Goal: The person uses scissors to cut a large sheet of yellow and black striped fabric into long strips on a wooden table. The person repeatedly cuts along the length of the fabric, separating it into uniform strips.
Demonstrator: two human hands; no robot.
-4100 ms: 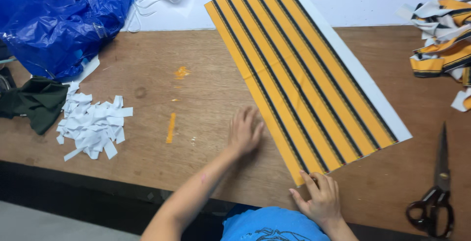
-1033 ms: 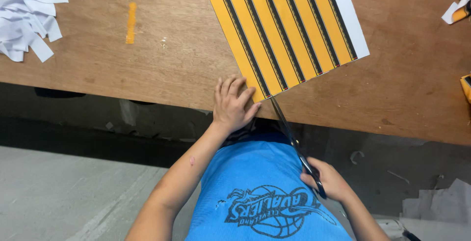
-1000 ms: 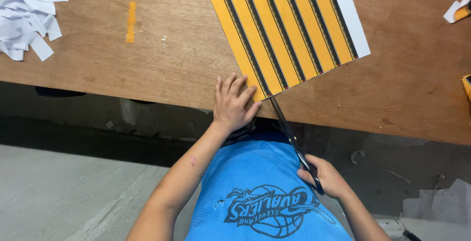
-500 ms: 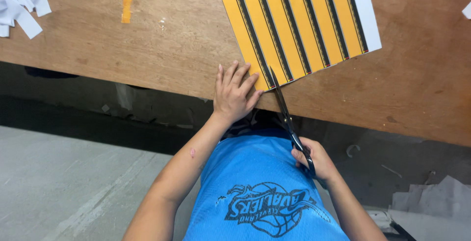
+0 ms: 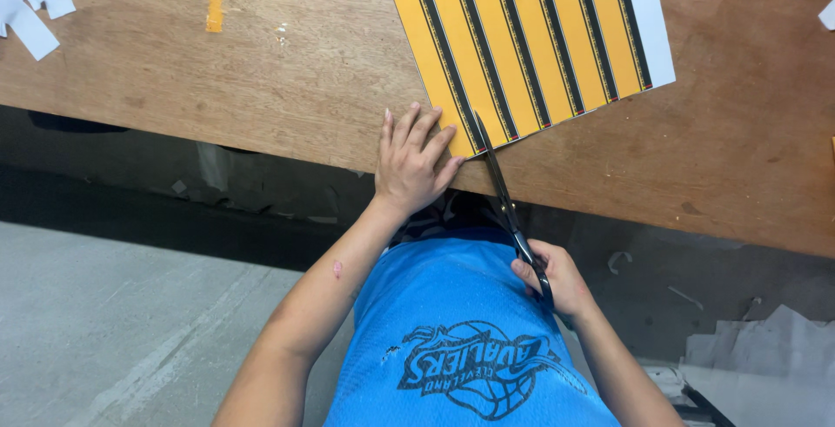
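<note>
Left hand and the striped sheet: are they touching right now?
Touching. The head view shows the left hand lying flat, its fingers overlapping the near corner of the yellow-and-black striped sheet, beside the scissors held by the right hand.

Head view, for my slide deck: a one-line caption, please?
Left hand flat on a yellow striped sheet while the right hand works scissors into its near edge.

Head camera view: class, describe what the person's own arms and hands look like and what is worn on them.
Both arms are bare from shoulder to wrist, with no sleeves, gloves, watch or rings visible. The left hand and right hand are uncovered. A small reddish mark shows on the left forearm. The arms emerge from a sleeveless blue jersey with a dark printed emblem.
</note>
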